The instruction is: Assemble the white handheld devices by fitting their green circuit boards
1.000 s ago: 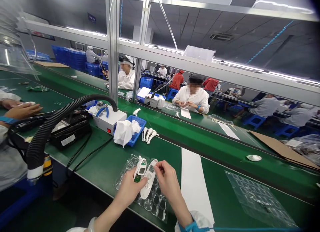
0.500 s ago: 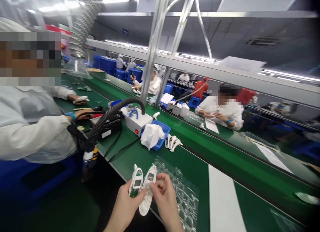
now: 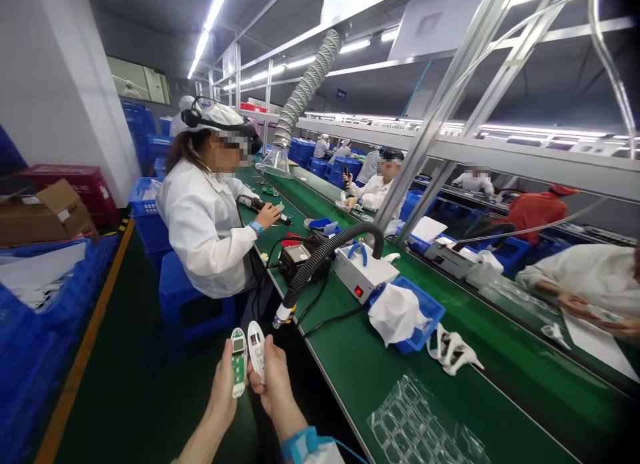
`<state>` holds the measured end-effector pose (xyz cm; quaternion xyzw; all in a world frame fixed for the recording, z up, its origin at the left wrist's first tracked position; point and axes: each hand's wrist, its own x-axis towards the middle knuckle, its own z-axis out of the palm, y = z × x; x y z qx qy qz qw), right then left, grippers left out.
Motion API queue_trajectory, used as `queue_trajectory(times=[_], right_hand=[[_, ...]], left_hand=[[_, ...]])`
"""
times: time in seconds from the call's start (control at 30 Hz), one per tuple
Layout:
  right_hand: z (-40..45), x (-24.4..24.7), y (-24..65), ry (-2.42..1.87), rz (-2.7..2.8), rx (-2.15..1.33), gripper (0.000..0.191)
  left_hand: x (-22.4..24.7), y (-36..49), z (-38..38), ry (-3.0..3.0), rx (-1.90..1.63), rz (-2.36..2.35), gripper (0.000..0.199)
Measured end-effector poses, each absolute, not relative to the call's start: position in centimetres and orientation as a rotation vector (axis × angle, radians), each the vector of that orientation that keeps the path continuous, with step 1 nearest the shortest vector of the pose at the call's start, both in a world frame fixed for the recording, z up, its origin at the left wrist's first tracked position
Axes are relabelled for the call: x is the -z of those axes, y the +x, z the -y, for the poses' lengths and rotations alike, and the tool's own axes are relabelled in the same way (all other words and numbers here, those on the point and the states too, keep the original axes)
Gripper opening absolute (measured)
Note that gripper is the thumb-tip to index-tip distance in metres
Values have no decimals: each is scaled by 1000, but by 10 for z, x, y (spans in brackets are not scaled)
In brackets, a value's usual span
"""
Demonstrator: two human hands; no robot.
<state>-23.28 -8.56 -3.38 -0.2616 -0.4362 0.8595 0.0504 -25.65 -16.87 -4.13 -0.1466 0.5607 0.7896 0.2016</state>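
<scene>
My left hand (image 3: 223,387) is closed around a white housing half with a green circuit board (image 3: 239,367), its small screen at the top. Closed on a white oval cover (image 3: 257,351) with a small window is my right hand (image 3: 274,377). The two parts are upright side by side, a narrow gap between their upper ends. Both hands are off the table's left edge, near a black flexible hose (image 3: 320,254) with a metal nozzle. A blue band is on my right wrist.
On the green table (image 3: 340,337) are a clear blister tray (image 3: 420,424), a blue bin (image 3: 433,311) with white cloth, white curved parts (image 3: 457,351) and a white box (image 3: 363,271). A person in white (image 3: 200,217) sits at the left.
The view has turned left, showing more of the seated person and the floor. My hands have moved from the table edge to beyond it, the two parts still held.
</scene>
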Motion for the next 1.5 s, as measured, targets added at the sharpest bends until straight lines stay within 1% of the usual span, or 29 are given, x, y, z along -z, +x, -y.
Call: queue_trajectory(times=[0.23, 0.5, 0.63, 0.8, 0.87, 1.1, 1.37, 1.5], right_hand=[[68, 38, -203, -815, 1292, -2446, 57], [84, 36, -219, -745, 1370, -2425, 52], [80, 37, -218, -733, 1380, -2400, 54], [61, 39, -193, -771, 1331, -2374, 60], [57, 37, -177, -793, 1276, -2400, 59], [64, 15, -107, -760, 870, -2617, 48], [65, 3, -70, -677, 746, -2694, 50], [63, -3, -61, -661, 720, -2681, 52]], left_hand=[[44, -242, 130, -333, -2178, -1543, 55], [45, -251, 145, -409, -2239, -1565, 56], [48, -252, 140, -391, -2269, -1543, 56], [50, -247, 120, -295, -2247, -1461, 53], [49, -242, 120, -280, -2234, -1424, 53], [36, -201, 149, -287, -2159, -1336, 48], [5, -162, 158, -219, -2088, -1220, 39], [-6, -151, 156, -193, -2090, -1196, 40]])
